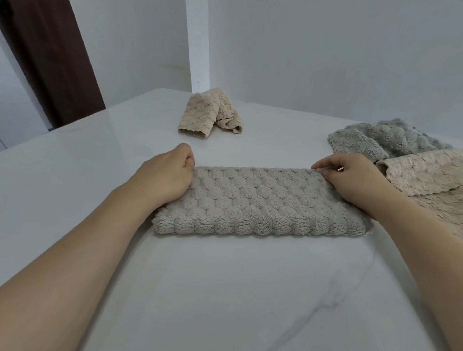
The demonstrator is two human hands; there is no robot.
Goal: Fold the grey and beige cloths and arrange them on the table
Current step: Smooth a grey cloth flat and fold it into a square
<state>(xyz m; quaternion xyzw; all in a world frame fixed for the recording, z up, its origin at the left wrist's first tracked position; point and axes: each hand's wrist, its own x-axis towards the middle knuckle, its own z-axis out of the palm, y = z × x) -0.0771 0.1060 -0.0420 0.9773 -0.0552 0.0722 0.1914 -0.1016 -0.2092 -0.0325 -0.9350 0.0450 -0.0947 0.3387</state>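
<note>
Grey cloth (261, 202), folded into a long band, lay at the frame's centre on the white desk (218, 295). Left hand (163, 175) pinched its upper left corner in a clenched grip; right hand (358, 182) pinched the upper right corner likewise. Folded beige cloth (209, 113) sat above centre, and unfolded grey (382, 137) and beige (434, 172) cloths overlapped at right.

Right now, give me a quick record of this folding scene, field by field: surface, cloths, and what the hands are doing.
surface: white table
centre cloth: grey, folded into a flat strip
left hand: gripping its far left corner
right hand: pinching its far right corner
folded beige cloth: far side, bent over itself
loose pile: grey cloth behind unfolded beige cloth, at right
</note>
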